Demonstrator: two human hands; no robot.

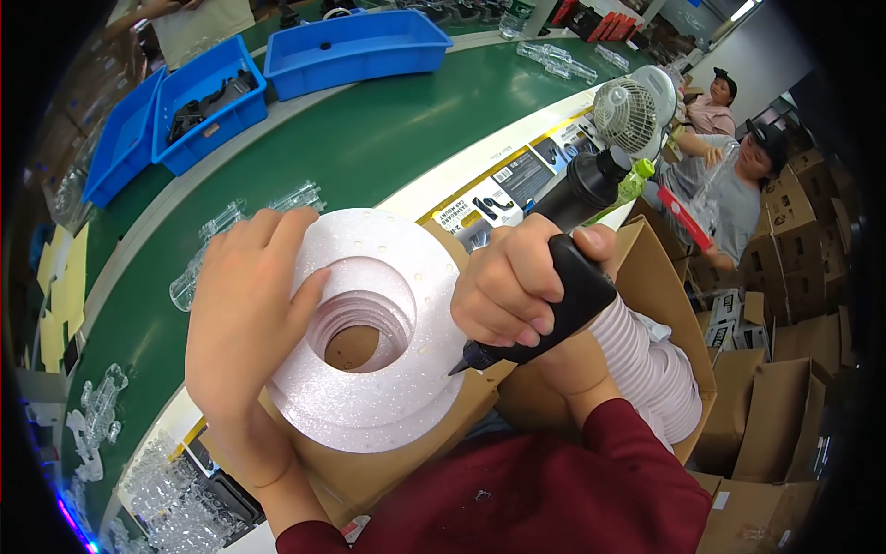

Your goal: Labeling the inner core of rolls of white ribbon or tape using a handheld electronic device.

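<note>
Left hand (242, 314) spread flat on a stack of white foam rings (374, 332), thumb hooked at the inner hole, likely pinning the rings steady on the open cardboard box (646, 277) beneath. Right hand (513, 286) closed tight around a black handheld tool (563, 268), gripped like a dagger, probably for firm downward control. Tool held just right of the rings, over the box edge; long axis running diagonally, tip aimed down-left toward the outer rim of the rings, thick black cap end up-right. More foam rings (660, 369) stacked on edge inside the box, by the right wrist. Beyond, green desk (369, 138) with blue bins (355, 46), clear plastic parts (198, 268), and a small fan (628, 115).
</note>
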